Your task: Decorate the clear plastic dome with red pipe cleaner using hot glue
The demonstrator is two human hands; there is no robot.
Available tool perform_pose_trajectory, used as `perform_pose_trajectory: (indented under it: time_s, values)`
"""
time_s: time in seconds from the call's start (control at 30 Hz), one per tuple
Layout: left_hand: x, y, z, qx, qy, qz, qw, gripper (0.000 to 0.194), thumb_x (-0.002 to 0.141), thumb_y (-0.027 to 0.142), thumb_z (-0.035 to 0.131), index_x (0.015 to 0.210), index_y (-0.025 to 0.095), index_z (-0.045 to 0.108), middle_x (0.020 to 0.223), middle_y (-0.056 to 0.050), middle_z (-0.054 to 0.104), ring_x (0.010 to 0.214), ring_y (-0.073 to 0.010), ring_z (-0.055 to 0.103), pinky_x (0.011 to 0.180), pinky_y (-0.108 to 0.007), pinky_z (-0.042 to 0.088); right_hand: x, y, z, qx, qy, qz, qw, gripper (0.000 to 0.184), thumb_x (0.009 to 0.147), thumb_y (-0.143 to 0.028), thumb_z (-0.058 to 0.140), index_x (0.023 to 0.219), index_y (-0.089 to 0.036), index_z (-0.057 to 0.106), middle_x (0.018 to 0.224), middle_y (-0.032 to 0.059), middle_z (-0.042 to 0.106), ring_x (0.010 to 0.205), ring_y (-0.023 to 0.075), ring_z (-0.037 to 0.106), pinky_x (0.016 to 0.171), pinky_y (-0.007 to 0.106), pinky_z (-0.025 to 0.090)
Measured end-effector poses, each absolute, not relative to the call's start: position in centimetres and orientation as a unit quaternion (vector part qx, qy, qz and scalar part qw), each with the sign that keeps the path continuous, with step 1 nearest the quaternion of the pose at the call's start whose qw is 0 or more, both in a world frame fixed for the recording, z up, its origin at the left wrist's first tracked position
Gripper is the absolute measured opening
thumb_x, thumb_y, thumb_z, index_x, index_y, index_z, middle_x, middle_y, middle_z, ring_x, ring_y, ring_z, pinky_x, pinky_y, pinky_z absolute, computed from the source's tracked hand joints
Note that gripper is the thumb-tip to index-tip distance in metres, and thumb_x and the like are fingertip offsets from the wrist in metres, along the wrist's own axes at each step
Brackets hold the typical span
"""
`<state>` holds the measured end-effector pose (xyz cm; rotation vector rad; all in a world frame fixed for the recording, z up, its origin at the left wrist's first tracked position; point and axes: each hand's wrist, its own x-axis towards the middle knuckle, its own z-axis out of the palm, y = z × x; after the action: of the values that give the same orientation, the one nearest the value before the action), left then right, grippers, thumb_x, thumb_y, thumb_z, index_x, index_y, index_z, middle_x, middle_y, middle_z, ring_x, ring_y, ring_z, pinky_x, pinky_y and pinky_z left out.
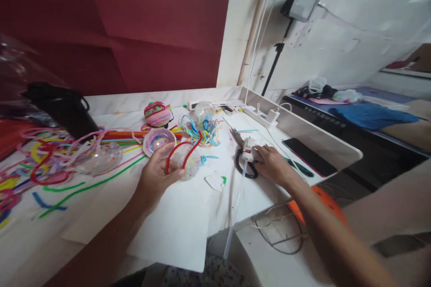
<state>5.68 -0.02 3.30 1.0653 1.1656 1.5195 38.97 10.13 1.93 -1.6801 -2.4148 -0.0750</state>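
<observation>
My left hand [158, 172] grips a clear plastic ball [192, 166] with red pipe cleaner [187, 154] bent across it. Over at the right, my right hand [271, 163] closes round a small white glue gun [248, 147], from which a long clear glue stick [235, 215] trails past the table edge. Black-handled scissors [239, 161] lie directly beside the gun. Behind my left hand sits a pink and purple bowl-shaped piece [157, 139]. A bundle of blue, yellow and cream pipe cleaners [202, 130] rests beyond the ball.
Loose coloured pipe cleaners [47, 157] spread over the left side near a black bottle [63, 110]. A wrapped pink ball [157, 114] stands at the back. White paper [171, 228] lies in front. A black phone [310, 156] and a white charger cable [281, 143] are at the right.
</observation>
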Motion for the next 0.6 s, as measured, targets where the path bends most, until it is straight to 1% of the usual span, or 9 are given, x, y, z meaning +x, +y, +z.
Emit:
perform_pose_trajectory:
  time_s: [0.03, 0.1, 0.17, 0.23, 0.3, 0.37, 0.43, 0.5, 0.6]
  values:
    - [5.7, 0.0, 3.3, 0.435, 0.473, 0.618, 0.453, 0.081, 0.057, 0.026, 0.093, 0.129, 0.023, 0.058, 0.071, 0.003, 0.068, 0.064, -0.0158, 0.064, 0.063, -0.026, 0.053, 39.4, 10.1, 2.0, -0.565, -0.814, -0.025, 0.131, 0.043, 0.076, -0.011, 0.056, 0.119, -0.010, 0.065, 0.108, 0.0188, 0.070, 0.104, 0.0333, 0.063, 0.091, 0.040, 0.048]
    - [5.9, -0.1, 3.3, 0.441, 0.474, 0.618, 0.445, 0.078, 0.057, 0.026, 0.093, 0.127, 0.023, 0.058, 0.069, 0.003, 0.067, 0.063, -0.0150, 0.063, 0.062, -0.026, 0.052, 40.3, 9.8, 2.6, -0.561, -0.793, -0.007, 0.236, 0.045, 0.075, -0.016, 0.056, 0.119, -0.011, 0.066, 0.109, 0.0180, 0.071, 0.100, 0.0323, 0.065, 0.089, 0.041, 0.050]
    - [6.1, -0.2, 3.4, 0.450, 0.473, 0.617, 0.439, 0.076, 0.059, 0.026, 0.091, 0.126, 0.022, 0.058, 0.068, 0.004, 0.066, 0.060, -0.0137, 0.061, 0.061, -0.025, 0.052, 41.1, 9.1, 3.5, -0.575, -0.737, 0.054, 0.351, 0.046, 0.071, -0.023, 0.058, 0.115, -0.015, 0.070, 0.099, 0.0127, 0.073, 0.084, 0.0285, 0.066, 0.079, 0.039, 0.051]
    - [6.3, -0.3, 3.6, 0.458, 0.471, 0.616, 0.433, 0.073, 0.059, 0.026, 0.090, 0.125, 0.022, 0.058, 0.066, 0.005, 0.064, 0.059, -0.0126, 0.059, 0.060, -0.024, 0.051, 41.4, 7.9, 4.5, -0.604, -0.653, 0.147, 0.433, 0.040, 0.066, -0.031, 0.063, 0.102, -0.019, 0.074, 0.078, 0.0054, 0.071, 0.065, 0.0236, 0.061, 0.063, 0.035, 0.048]
    - [6.5, -0.5, 3.9, 0.465, 0.473, 0.613, 0.430, 0.071, 0.060, 0.025, 0.089, 0.123, 0.021, 0.058, 0.066, 0.005, 0.064, 0.059, -0.0120, 0.058, 0.060, -0.024, 0.051, 41.4, 6.3, 5.2, -0.605, -0.576, 0.238, 0.495, 0.026, 0.062, -0.036, 0.069, 0.082, -0.020, 0.074, 0.064, 0.0026, 0.065, 0.056, 0.0206, 0.056, 0.053, 0.031, 0.043]
    - [6.7, -0.7, 4.2, 0.466, 0.478, 0.610, 0.426, 0.069, 0.059, 0.024, 0.089, 0.121, 0.021, 0.058, 0.065, 0.006, 0.062, 0.058, -0.0121, 0.057, 0.060, -0.024, 0.051, 41.0, 4.4, 5.3, -0.573, -0.550, 0.315, 0.520, 0.018, 0.065, -0.040, 0.069, 0.064, -0.021, 0.069, 0.059, 0.0033, 0.063, 0.050, 0.0184, 0.053, 0.049, 0.030, 0.042]
    - [6.8, -0.9, 4.4, 0.466, 0.483, 0.610, 0.420, 0.068, 0.058, 0.024, 0.089, 0.119, 0.022, 0.059, 0.065, 0.006, 0.062, 0.059, -0.0131, 0.059, 0.061, -0.025, 0.051, 40.3, 2.5, 4.9, -0.556, -0.535, 0.358, 0.526, 0.026, 0.066, -0.039, 0.070, 0.049, -0.023, 0.059, 0.047, 0.0026, 0.055, 0.043, 0.0170, 0.047, 0.044, 0.030, 0.039]
    - [6.9, -1.0, 4.5, 0.468, 0.483, 0.616, 0.411, 0.068, 0.057, 0.024, 0.090, 0.117, 0.023, 0.059, 0.065, 0.006, 0.063, 0.060, -0.0142, 0.060, 0.062, -0.026, 0.052, 39.4, 0.8, 4.5, -0.542, -0.533, 0.388, 0.520, 0.034, 0.069, -0.040, 0.070, 0.043, -0.024, 0.054, 0.041, 0.0031, 0.051, 0.040, 0.0177, 0.046, 0.042, 0.030, 0.038]
    - [6.8, -1.1, 4.5, 0.476, 0.479, 0.618, 0.401, 0.068, 0.057, 0.024, 0.089, 0.118, 0.024, 0.058, 0.068, 0.004, 0.066, 0.061, -0.0147, 0.062, 0.062, -0.026, 0.054, 37.6, -1.1, 4.2, -0.490, -0.555, 0.468, 0.483, 0.035, 0.073, -0.046, 0.069, 0.048, -0.023, 0.061, 0.049, 0.0072, 0.060, 0.044, 0.0204, 0.053, 0.042, 0.031, 0.041]
